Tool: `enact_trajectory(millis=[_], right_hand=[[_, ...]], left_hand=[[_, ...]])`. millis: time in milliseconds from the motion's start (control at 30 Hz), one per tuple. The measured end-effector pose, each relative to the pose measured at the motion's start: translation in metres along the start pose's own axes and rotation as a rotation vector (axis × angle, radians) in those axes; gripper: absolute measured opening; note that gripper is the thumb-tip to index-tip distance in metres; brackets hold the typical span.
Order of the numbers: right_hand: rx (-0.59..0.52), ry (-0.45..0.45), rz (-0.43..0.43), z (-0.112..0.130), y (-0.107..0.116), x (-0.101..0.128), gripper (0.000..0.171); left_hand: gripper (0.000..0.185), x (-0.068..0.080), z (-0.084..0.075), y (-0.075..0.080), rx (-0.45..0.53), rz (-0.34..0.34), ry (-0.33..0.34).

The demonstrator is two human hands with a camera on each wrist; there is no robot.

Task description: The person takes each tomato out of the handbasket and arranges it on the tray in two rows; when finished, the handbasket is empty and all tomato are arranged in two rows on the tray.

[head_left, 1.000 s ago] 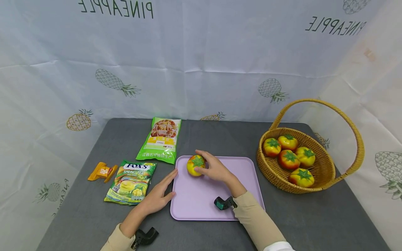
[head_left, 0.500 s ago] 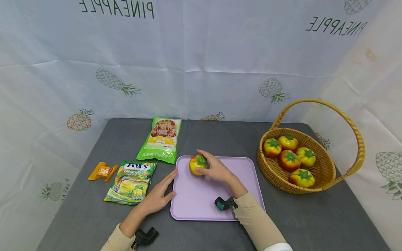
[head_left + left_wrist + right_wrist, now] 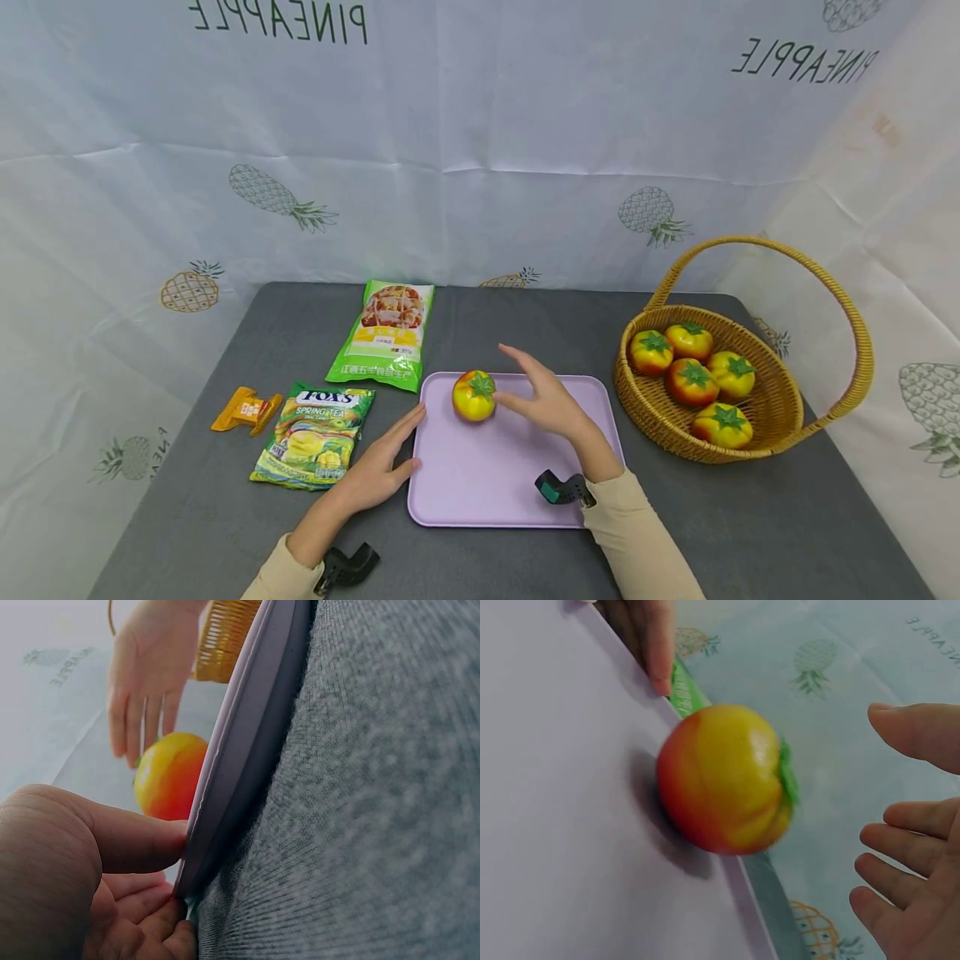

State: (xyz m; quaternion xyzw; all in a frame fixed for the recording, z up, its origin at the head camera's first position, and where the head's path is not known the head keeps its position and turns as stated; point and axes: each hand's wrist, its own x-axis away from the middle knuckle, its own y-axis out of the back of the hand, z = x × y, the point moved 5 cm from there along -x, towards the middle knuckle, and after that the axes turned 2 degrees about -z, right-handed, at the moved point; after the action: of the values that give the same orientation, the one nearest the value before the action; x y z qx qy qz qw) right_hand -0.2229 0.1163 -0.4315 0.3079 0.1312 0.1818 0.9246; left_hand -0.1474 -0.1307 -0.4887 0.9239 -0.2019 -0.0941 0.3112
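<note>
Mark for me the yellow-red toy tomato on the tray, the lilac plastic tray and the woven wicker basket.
yellow-red toy tomato [image 3: 473, 397], head view, on its rounded front side.
lilac plastic tray [image 3: 480, 483], head view, on a bare part of its flat surface.
woven wicker basket [image 3: 780, 398], head view, on its inner right wall.

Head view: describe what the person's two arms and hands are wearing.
Both hands are bare: no gloves or rings show on the left hand or the right hand. Each arm wears a long beige sleeve, left and right, ending at the wrist. A small black clamp-like camera mount sits at the left wrist; the black mount with a teal patch sits at the right.
</note>
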Motion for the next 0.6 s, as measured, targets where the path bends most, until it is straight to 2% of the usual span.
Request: enact_trajectory(millis=[200,367,600], right_hand=[[0.0,0.079,-0.101,0.0,0.031,0.017,0.068],[0.004,0.091,-0.195,-0.006,0.06,0.031,0.064],[0.029,0.093,-0.373,-0.025,0.108,0.058,0.065]], left_hand=[[0.069,0.0,0.001,0.0,0.006,0.001,0.012],[0.069,0.0,0.002,-0.001,0.0,-0.001,-0.002],[0.069,0.0,0.002,-0.002,-0.014,0.007,0.006]])
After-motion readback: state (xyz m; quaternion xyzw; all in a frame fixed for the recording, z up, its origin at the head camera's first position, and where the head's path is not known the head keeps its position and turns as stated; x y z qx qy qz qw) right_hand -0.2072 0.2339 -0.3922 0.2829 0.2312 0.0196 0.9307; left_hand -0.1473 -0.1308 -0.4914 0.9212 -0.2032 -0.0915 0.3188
